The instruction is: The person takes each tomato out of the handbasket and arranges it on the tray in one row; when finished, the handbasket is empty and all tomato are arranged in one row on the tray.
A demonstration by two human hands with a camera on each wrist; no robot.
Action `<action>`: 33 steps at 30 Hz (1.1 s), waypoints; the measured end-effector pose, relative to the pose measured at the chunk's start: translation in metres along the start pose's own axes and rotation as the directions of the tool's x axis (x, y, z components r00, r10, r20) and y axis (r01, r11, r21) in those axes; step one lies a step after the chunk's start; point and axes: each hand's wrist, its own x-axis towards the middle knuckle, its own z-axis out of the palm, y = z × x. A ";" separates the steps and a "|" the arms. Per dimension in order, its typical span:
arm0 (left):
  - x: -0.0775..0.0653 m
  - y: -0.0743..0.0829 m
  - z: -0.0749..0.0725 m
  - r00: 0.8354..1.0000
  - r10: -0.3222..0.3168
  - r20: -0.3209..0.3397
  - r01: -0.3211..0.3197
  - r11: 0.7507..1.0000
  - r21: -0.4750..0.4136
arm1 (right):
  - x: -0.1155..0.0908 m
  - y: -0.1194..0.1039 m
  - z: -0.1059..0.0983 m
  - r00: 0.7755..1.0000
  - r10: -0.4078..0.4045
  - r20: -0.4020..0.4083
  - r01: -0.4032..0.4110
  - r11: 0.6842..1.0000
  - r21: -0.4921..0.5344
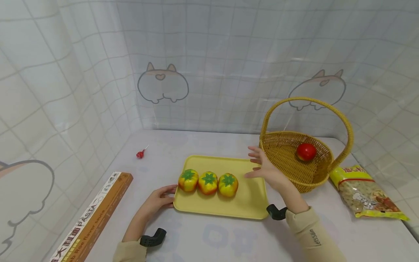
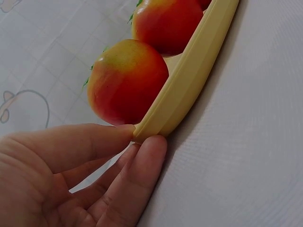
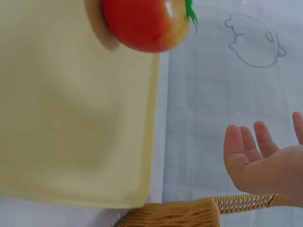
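Note:
My left hand pinches the left edge of a yellow tray. In the left wrist view, the thumb lies on the tray's rim and a finger presses its outer side. Three red-and-yellow tomatoes with green leaf tops stand in a row on the tray's left and middle. Over the tray's right edge, my right hand hovers with spread fingers, holding nothing. Beside it is a wicker basket with a tall handle. One red tomato lies inside.
A bag of food with yellow ends lies right of the basket. A long pasta box lies along the left side. Toward the back left is a red lollipop. A tiled-pattern curtain encloses the white table.

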 end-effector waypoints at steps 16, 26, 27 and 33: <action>-0.001 0.001 0.001 1.000 0.003 -0.004 -0.002 1.000 0.010 | -0.009 -0.005 -0.026 0.989 -0.069 -0.127 0.071 0.997 0.016; 0.001 0.000 0.001 1.000 -0.010 -0.013 0.010 1.000 0.016 | -0.017 -0.007 -0.058 0.961 -0.136 -0.240 0.137 0.990 -0.014; 0.001 0.000 0.000 1.000 -0.015 -0.017 0.015 1.000 0.014 | -0.017 -0.007 -0.061 0.959 -0.137 -0.250 0.137 0.990 -0.016; 0.001 0.000 0.000 0.999 -0.031 -0.027 0.031 0.999 0.024 | -0.018 -0.004 -0.076 0.946 -0.150 -0.289 0.154 0.988 -0.010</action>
